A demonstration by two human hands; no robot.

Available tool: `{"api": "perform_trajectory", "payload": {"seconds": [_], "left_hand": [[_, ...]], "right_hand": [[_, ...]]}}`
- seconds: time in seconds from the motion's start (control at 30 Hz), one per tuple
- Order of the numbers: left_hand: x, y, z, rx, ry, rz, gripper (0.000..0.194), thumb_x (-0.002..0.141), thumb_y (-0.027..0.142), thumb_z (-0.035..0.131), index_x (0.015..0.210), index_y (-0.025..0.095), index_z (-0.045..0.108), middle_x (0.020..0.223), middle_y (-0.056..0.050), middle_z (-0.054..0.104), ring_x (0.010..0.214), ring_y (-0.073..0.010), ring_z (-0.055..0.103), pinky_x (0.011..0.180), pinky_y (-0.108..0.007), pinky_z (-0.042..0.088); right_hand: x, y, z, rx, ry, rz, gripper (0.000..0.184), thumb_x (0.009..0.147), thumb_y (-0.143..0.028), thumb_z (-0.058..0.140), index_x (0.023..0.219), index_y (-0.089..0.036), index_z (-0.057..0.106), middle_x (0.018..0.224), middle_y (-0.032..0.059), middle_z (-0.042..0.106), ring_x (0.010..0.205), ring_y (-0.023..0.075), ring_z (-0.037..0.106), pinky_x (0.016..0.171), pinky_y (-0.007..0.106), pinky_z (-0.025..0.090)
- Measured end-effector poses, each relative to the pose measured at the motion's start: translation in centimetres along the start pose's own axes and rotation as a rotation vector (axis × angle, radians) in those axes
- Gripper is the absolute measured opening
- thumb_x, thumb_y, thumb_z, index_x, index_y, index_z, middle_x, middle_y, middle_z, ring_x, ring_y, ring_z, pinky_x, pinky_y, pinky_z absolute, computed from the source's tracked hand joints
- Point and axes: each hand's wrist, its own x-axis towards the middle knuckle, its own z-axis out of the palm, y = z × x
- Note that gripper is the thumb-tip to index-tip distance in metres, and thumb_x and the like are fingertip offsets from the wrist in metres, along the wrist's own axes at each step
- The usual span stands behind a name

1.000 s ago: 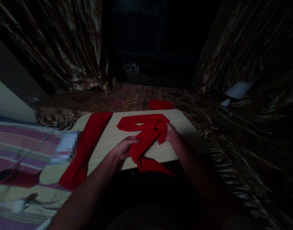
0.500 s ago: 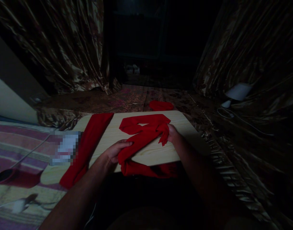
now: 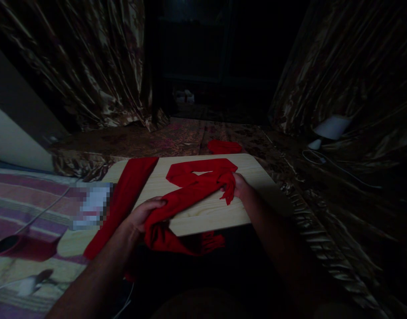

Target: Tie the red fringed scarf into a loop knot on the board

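- Long red fringed cloth scarf [image 3: 186,197]: tail is hanging off pale wood-grain table [image 3: 203,220], not yet laid.
- Left hand [image 3: 143,215] is pinching it at table's near edge; right hand [image 3: 239,186] is clutching it at table's right.
- Far bend is already lying on table.

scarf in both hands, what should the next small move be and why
Probably use the left hand to bring the scarf's loose fringed end up onto the table: that end hangs past the near edge, while the right hand holds the scarf near another fringe above the tabletop.
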Motion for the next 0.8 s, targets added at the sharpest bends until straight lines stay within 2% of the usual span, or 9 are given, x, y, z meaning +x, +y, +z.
{"api": "perform_trajectory", "payload": {"seconds": [0.1, 0.23, 0.3, 0.4, 0.5, 0.6, 0.67, 0.73, 0.8], "left_hand": [[-0.7, 0.3, -0.4, -0.028, -0.020, 0.049, 0.025, 0.063, 0.014, 0.071, 0.087, 0.009, 0.070, 0.069, -0.009, 0.074, 0.058, -0.0214, 0.071, 0.056, -0.028, 0.061], [-1.4, 0.7, -0.5, 0.052, -0.050, 0.078, 0.024, 0.064, 0.014, 0.068, 0.088, 0.011, 0.069, 0.063, -0.005, 0.071, 0.047, -0.0158, 0.064, 0.045, -0.022, 0.055], [-1.9, 1.1, -0.3, 0.168, -0.070, 0.033, 0.023, 0.063, 0.015, 0.071, 0.086, 0.012, 0.070, 0.063, -0.005, 0.071, 0.045, -0.0141, 0.062, 0.043, -0.020, 0.051], [-2.8, 2.0, 0.3, 0.390, -0.115, -0.095, 0.025, 0.062, 0.019, 0.077, 0.086, 0.013, 0.072, 0.071, -0.007, 0.074, 0.057, -0.0170, 0.067, 0.054, -0.023, 0.055], [-3.5, 3.2, 0.5, 0.604, -0.038, -0.140, 0.028, 0.066, 0.028, 0.081, 0.090, 0.014, 0.073, 0.082, -0.007, 0.075, 0.069, -0.0193, 0.070, 0.063, -0.025, 0.056], [-3.9, 4.2, 0.0, 0.794, 0.098, -0.079, 0.033, 0.068, 0.036, 0.082, 0.091, 0.015, 0.072, 0.085, -0.006, 0.075, 0.071, -0.0196, 0.069, 0.059, -0.024, 0.054], [-4.0, 4.6, -0.5, 0.828, 0.125, -0.015, 0.034, 0.066, 0.036, 0.084, 0.089, 0.016, 0.071, 0.083, -0.004, 0.074, 0.070, -0.0190, 0.067, 0.057, -0.023, 0.052], [-4.2, 4.8, -0.9, 0.794, 0.066, 0.003, 0.034, 0.065, 0.034, 0.085, 0.089, 0.016, 0.070, 0.082, -0.003, 0.073, 0.069, -0.0176, 0.066, 0.059, -0.024, 0.053], [-4.6, 4.7, -1.0, 0.766, -0.064, -0.049, 0.032, 0.066, 0.032, 0.084, 0.088, 0.015, 0.070, 0.081, -0.003, 0.072, 0.067, -0.0159, 0.064, 0.061, -0.024, 0.052]], "right_hand": [[0.0, 0.0, 0.0, -0.016, 0.004, 0.006, 0.030, 0.097, -0.026, 0.037, 0.103, -0.013, 0.064, 0.078, 0.0094, 0.075, 0.057, 0.0203, 0.067, 0.049, 0.034, 0.058], [0.0, 0.0, 0.1, -0.056, -0.011, 0.016, 0.029, 0.097, -0.027, 0.039, 0.104, -0.013, 0.063, 0.077, 0.0103, 0.075, 0.060, 0.0224, 0.068, 0.054, 0.038, 0.060], [0.0, 0.0, 0.0, -0.065, -0.001, 0.009, 0.030, 0.097, -0.029, 0.039, 0.103, -0.013, 0.064, 0.074, 0.0098, 0.074, 0.057, 0.0226, 0.067, 0.056, 0.040, 0.060], [-0.1, 0.0, -0.1, -0.055, -0.009, 0.000, 0.032, 0.097, -0.030, 0.039, 0.103, -0.012, 0.065, 0.074, 0.0104, 0.074, 0.055, 0.0217, 0.066, 0.056, 0.040, 0.060], [0.0, 0.0, -0.2, -0.059, -0.007, 0.028, 0.032, 0.097, -0.031, 0.038, 0.103, -0.014, 0.065, 0.077, 0.0100, 0.075, 0.055, 0.0215, 0.066, 0.056, 0.040, 0.059], [0.1, 0.0, -0.3, -0.075, 0.004, 0.043, 0.031, 0.098, -0.032, 0.038, 0.102, -0.016, 0.065, 0.076, 0.0086, 0.074, 0.058, 0.0226, 0.068, 0.059, 0.043, 0.060], [0.2, 0.0, -0.3, -0.076, 0.016, 0.030, 0.030, 0.098, -0.030, 0.038, 0.101, -0.017, 0.065, 0.077, 0.0085, 0.075, 0.062, 0.0231, 0.069, 0.062, 0.044, 0.060], [0.2, 0.1, -0.3, -0.086, 0.016, 0.019, 0.030, 0.097, -0.029, 0.038, 0.101, -0.016, 0.065, 0.079, 0.0091, 0.075, 0.063, 0.0234, 0.069, 0.063, 0.045, 0.060], [0.1, 0.2, -0.1, -0.124, -0.031, -0.012, 0.031, 0.097, -0.030, 0.038, 0.102, -0.016, 0.065, 0.080, 0.0102, 0.075, 0.065, 0.0246, 0.070, 0.064, 0.046, 0.060]]}}
